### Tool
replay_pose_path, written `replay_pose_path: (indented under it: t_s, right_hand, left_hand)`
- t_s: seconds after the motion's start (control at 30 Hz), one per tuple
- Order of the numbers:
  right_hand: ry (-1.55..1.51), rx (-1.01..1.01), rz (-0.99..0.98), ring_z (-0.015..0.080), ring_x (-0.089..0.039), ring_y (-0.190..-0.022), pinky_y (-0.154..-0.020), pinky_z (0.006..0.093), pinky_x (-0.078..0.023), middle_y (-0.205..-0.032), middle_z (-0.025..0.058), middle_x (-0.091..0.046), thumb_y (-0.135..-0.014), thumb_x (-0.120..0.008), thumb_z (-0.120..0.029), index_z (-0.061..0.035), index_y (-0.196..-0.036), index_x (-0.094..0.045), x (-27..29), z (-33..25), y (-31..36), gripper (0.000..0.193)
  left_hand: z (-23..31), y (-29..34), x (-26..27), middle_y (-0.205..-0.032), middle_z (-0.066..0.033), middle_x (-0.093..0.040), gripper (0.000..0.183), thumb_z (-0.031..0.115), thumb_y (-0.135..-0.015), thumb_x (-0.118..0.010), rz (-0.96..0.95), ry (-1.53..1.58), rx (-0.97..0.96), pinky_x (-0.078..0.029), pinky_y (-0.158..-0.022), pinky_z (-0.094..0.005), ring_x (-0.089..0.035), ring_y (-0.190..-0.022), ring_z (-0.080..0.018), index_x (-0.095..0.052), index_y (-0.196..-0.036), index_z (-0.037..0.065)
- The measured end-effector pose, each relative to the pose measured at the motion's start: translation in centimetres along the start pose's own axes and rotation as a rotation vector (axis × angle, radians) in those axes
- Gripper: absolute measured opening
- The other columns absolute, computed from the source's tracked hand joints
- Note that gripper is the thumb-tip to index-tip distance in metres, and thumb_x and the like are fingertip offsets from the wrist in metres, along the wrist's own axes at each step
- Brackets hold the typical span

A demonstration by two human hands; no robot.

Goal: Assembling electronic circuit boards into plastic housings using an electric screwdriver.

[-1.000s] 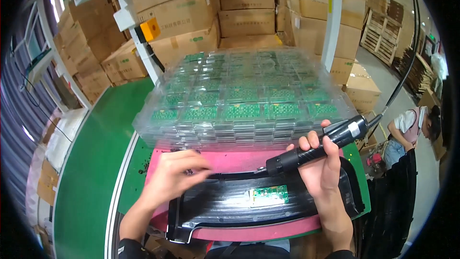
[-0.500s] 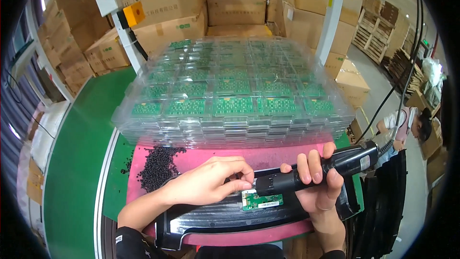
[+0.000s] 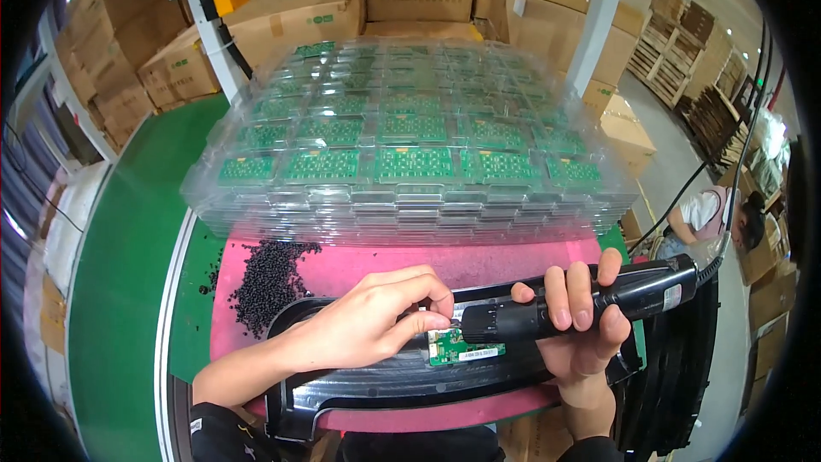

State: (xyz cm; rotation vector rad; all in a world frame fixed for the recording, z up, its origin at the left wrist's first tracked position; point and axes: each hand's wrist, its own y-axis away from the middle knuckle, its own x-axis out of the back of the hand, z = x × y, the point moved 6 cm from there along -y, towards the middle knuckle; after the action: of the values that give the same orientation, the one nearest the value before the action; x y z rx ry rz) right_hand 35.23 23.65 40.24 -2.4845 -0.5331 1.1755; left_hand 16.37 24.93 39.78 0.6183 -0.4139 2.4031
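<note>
Right hand (image 3: 586, 351) wrapped around screwdriver (image 3: 641, 289), left hand (image 3: 385, 316) pinched at its tip, contents indiscernible, circuit board (image 3: 466, 351) between long edges of panel (image 3: 376, 389)

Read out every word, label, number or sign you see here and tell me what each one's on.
I'm leaving wording uncopied, so here is where print stands:
Upper-left carton: a line of dark characters, partly cut off by the post.
Carton beneath it: a small green mark, too small to read.
Circuit board: a white label strip with tiny dark print.
Black corded tool: a pale label, too blurred to read.
</note>
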Motion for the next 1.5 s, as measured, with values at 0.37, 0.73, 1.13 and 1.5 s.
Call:
replay_pose_path:
  t_s: [0.37, 0.73, 1.13, 1.5]
  right_hand:
    - [-0.079, 0.007, -0.006, 0.0151, -0.053, -0.077, -0.100, 0.0497, -0.041, -0.074, -0.0016, -0.049, -0.089, -0.069, -0.023, -0.0171, -0.108, -0.047, 0.4, 0.0, 0.2, 0.029]
    - [0.037, 0.023, -0.075, 0.0136, -0.055, -0.079, -0.101, 0.0506, -0.040, -0.075, -0.0037, -0.049, -0.092, -0.065, -0.025, -0.0195, -0.109, -0.047, 0.8, -0.2, -0.3, 0.026]
    - [0.031, 0.037, -0.099, 0.0140, -0.056, -0.078, -0.097, 0.0490, -0.041, -0.075, -0.0033, -0.052, -0.090, -0.067, -0.025, -0.0189, -0.107, -0.047, 0.3, -0.3, -0.3, 0.028]
    - [0.048, -0.014, -0.067, 0.0127, -0.057, -0.078, -0.098, 0.0497, -0.041, -0.074, -0.0046, -0.054, -0.089, -0.068, -0.023, -0.0201, -0.109, -0.048, 0.0, -0.1, 0.3, 0.028]
  left_hand:
    - [2.7, 1.0, 0.0, -0.083, -0.0022, -0.071, 0.017, 0.005, -0.071, -0.078, 0.205, -0.510, -0.443, -0.050, -0.066, -0.0308, -0.069, -0.078, -0.0187, -0.071, -0.086, 0.007]
    - [0.7, 0.7, 0.6, -0.077, -0.0085, -0.069, 0.009, 0.010, -0.082, -0.075, 0.229, -0.399, -0.142, -0.053, -0.061, -0.0366, -0.067, -0.067, -0.0272, -0.069, -0.082, 0.003]
    - [-0.1, 0.5, -0.6, -0.077, -0.0136, -0.066, 0.019, 0.012, -0.081, -0.077, 0.113, -0.262, -0.064, -0.051, -0.059, -0.0372, -0.066, -0.067, -0.0305, -0.066, -0.087, -0.002]
    - [0.9, 0.2, -1.0, -0.082, -0.0081, -0.066, 0.020, 0.015, -0.080, -0.076, 0.115, -0.352, -0.237, -0.050, -0.066, -0.0364, -0.065, -0.075, -0.0282, -0.065, -0.090, 0.002]
